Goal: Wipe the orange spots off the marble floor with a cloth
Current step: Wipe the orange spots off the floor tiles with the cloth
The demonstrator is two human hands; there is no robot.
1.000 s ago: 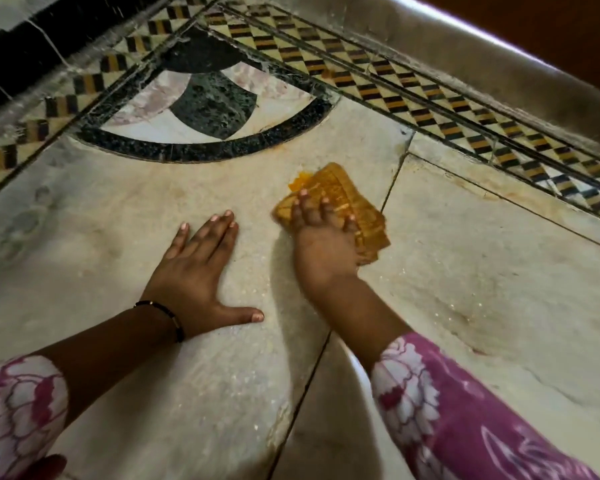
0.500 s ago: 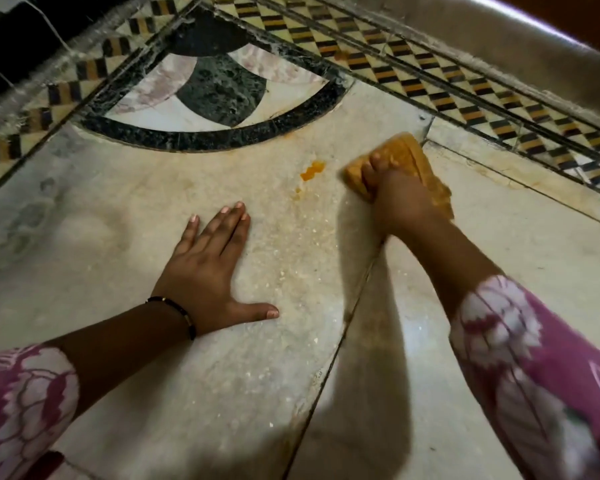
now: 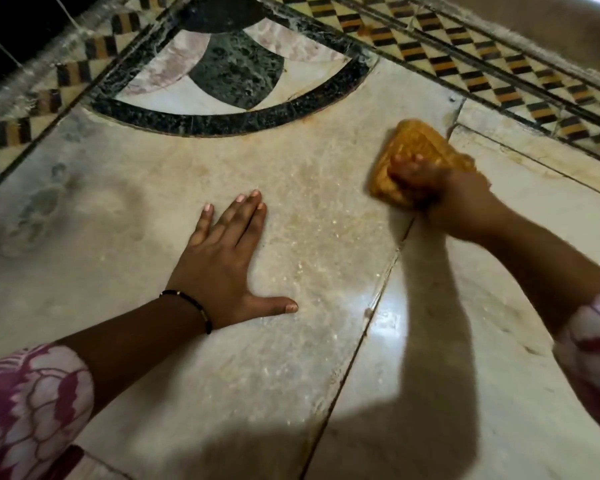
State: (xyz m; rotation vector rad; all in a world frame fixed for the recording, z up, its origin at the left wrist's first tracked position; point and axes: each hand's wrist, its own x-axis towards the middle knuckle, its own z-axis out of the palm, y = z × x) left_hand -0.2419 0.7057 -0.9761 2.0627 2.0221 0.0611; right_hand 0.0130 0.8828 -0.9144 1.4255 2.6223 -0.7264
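Dim warm light, floor glare, motion-blurred right hand (image 3: 440, 199)

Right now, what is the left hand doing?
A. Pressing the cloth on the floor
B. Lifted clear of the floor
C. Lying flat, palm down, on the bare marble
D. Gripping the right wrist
C: the left hand lies spread, palm down, on the marble floor, empty, while the right hand presses the orange cloth near the slab joint.
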